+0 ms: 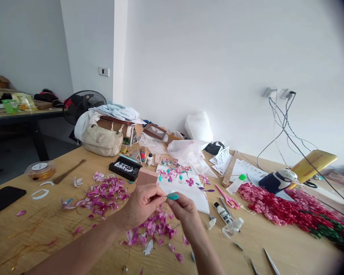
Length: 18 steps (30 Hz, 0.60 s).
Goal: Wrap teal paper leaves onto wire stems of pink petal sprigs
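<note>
A small teal leaf-shaped piece [172, 196] is pinched at the fingertips of my right hand [183, 208]. My left hand [141, 202] is closed right beside it, its fingertips meeting the right ones; what lies between the left fingers is too small to make out. Beneath and around both hands, pink petals [153, 227] are scattered on the wooden table [97, 254]. A larger heap of pink petals [103, 194] lies to the left. Behind the hands rests a white sheet [186, 194] with pink flowers and teal leaves on it.
Pink scissors [227, 198], a black-capped bottle [223, 213], a clear bottle [232, 228] and tweezers [271, 261] lie to the right. Red and pink strands [275, 204] spread beyond them. A black case [125, 167], beige bag [102, 140] and black phone [6, 199] are left.
</note>
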Tool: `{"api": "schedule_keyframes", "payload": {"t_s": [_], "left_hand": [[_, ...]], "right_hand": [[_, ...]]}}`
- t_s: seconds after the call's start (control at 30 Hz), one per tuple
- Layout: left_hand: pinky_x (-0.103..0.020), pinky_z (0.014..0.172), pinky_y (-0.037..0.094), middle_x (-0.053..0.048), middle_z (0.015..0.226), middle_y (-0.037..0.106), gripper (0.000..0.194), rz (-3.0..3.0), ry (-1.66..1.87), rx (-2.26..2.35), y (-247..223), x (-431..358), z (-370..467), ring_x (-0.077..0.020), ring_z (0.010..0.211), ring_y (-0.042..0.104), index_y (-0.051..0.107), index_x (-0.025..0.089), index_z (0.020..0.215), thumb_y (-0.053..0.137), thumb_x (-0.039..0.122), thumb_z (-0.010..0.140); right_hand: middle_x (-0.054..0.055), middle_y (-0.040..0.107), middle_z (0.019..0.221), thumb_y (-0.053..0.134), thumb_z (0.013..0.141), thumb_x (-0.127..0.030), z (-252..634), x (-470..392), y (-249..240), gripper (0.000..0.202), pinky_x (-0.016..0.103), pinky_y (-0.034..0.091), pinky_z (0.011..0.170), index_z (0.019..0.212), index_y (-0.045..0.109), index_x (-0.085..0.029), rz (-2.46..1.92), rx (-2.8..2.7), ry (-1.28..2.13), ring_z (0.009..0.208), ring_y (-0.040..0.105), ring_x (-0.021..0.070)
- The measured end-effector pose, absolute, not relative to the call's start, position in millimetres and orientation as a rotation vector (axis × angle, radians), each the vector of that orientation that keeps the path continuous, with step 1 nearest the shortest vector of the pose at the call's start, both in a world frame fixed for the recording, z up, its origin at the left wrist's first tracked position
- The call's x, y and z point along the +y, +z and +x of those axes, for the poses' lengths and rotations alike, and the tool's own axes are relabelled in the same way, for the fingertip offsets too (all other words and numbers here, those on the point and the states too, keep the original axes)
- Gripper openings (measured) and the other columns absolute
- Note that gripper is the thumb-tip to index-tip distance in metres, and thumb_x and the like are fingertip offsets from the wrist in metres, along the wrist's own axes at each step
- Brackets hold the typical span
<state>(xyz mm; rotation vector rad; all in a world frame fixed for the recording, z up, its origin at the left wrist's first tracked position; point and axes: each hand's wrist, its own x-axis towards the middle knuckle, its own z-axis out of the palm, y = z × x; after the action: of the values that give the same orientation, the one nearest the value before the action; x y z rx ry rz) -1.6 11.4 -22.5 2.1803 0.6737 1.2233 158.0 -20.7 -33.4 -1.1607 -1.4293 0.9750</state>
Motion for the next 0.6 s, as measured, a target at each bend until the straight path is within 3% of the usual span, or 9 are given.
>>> {"api": "schedule_keyframes", "payload": {"t_s": [0.2,0.33,0.6], "left_hand": [[-0.018,0.053,0.037,0.001,0.060,0.053,0.014,2.167,1.455,0.883,-33.7,23.6,9.4,-0.0092,0.055,0.049,0.057,0.014,0.068,0.048,0.008,0.077],[-0.019,0.054,0.039,0.000,0.062,0.054,0.014,2.154,1.432,0.894,-37.6,27.7,15.2,-0.0100,0.056,0.050,0.062,0.014,0.077,0.048,0.010,0.079],[-0.017,0.046,0.039,0.004,0.054,0.046,0.013,1.782,1.286,0.827,-39.0,28.0,17.3,-0.0080,0.047,0.046,0.061,0.014,0.074,0.049,0.016,0.079]], "right_hand": [[-0.006,0.033,0.054,0.054,0.076,-0.031,133.5,-26.4,-41.1,0.019,0.022,0.022,0.047,0.064,0.054,-0.017,-1.165,-1.351,0.948,0.052,0.026,0.0090],[-0.005,0.034,0.055,0.053,0.076,-0.031,135.9,-21.7,-37.6,0.018,0.022,0.023,0.049,0.065,0.054,-0.017,-1.182,-1.363,0.897,0.053,0.028,0.0096],[-0.004,0.041,0.055,0.051,0.076,-0.033,151.2,-17.8,-52.8,0.020,0.022,0.029,0.051,0.064,0.056,-0.018,-1.280,-1.393,0.879,0.054,0.035,0.0110]]}}
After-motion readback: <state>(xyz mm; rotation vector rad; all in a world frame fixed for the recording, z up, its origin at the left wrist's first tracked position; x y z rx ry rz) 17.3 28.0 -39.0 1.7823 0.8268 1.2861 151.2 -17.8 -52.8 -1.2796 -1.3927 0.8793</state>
